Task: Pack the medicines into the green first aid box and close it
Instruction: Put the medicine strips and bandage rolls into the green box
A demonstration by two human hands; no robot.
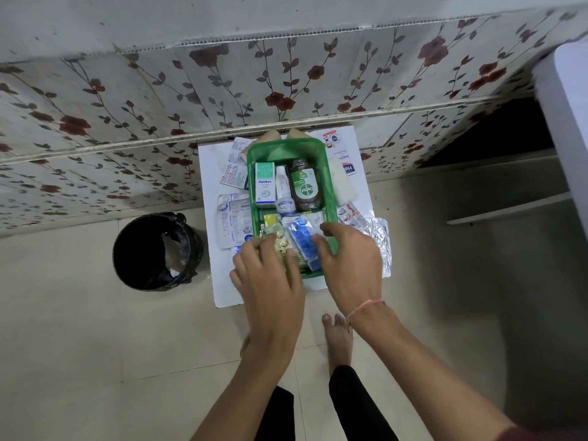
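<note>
The green first aid box (288, 144) lies open on a small white table (222, 294). In its far half lie a white Optibex carton (265, 185), a white tube (282, 192) and a brown Dettol bottle (304, 186). The near half holds sachets, among them a blue packet (304, 238). My left hand (267, 275) presses a gold blister strip (281, 245) at the box's near left corner. My right hand (350, 259) rests on the near right rim, fingers touching the packets. Silver blister strips lie left (234, 218) and right (378, 240) of the box.
A black waste bin (157, 251) stands on the tiled floor left of the table. Paper leaflets (235, 163) lie beside the box's far left. A floral-tiled wall runs behind. A white appliance (563, 122) is at the right. My bare foot (339, 338) is below the table.
</note>
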